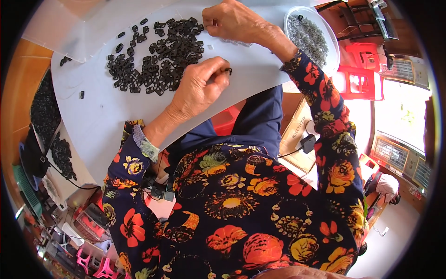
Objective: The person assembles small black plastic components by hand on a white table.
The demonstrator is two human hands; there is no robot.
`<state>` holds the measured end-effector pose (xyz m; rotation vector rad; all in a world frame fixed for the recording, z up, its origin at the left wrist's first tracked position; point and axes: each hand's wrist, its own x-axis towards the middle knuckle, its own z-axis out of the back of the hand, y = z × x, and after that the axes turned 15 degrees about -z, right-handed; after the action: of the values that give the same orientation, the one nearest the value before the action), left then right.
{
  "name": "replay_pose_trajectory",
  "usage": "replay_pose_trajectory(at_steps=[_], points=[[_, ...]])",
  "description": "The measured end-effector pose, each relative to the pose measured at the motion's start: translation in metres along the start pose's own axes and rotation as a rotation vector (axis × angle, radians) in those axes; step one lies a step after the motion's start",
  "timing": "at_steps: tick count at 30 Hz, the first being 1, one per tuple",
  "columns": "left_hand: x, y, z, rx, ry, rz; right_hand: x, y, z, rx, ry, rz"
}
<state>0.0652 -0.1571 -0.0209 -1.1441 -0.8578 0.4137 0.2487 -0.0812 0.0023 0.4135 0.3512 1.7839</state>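
Looking like a small assembly workshop. Black parts (162, 69) are lying heaped on a pale table (88, 135); an open tub (333, 49) is holding wiry metal pieces (309, 42); a second dark heap (44, 102) is lying at far left. Red stools (353, 70) are standing at right, pink stools (106, 269) at lower left. Another person (386, 185) is showing farther off at right.

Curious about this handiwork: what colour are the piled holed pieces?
The piled holed pieces are black; head view.

Black piece (228, 71) part-hidden by left fingers (214, 66); grasp of right fingers (210, 22) unclear.
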Motion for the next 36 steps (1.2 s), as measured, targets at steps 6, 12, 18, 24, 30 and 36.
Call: replay_pose_trajectory(at_steps=[6, 12, 18, 24, 30, 36], points=[[-0.001, 0.001, -0.003, 0.069, 0.041, -0.082, -0.009, 0.008, 0.017, 0.034, 0.117, 0.005], [-0.001, -0.004, -0.002, 0.054, 0.027, 0.018, -0.027, 0.029, 0.002, -0.167, 0.168, -0.066], [-0.001, -0.001, 0.0, -0.052, 0.041, 0.119, -0.031, 0.037, 0.001, -0.292, 0.166, -0.049], [-0.003, 0.008, 0.009, -0.286, -0.03, 0.168, -0.048, 0.023, -0.007, 0.017, 0.05, -0.078], [-0.001, 0.014, 0.009, -0.452, -0.201, 0.158, -0.087, 0.02, -0.01, 0.316, -0.113, -0.138], [0.001, 0.012, 0.006, -0.404, -0.23, 0.158, -0.091, 0.014, -0.014, 0.939, -0.049, -0.414]])
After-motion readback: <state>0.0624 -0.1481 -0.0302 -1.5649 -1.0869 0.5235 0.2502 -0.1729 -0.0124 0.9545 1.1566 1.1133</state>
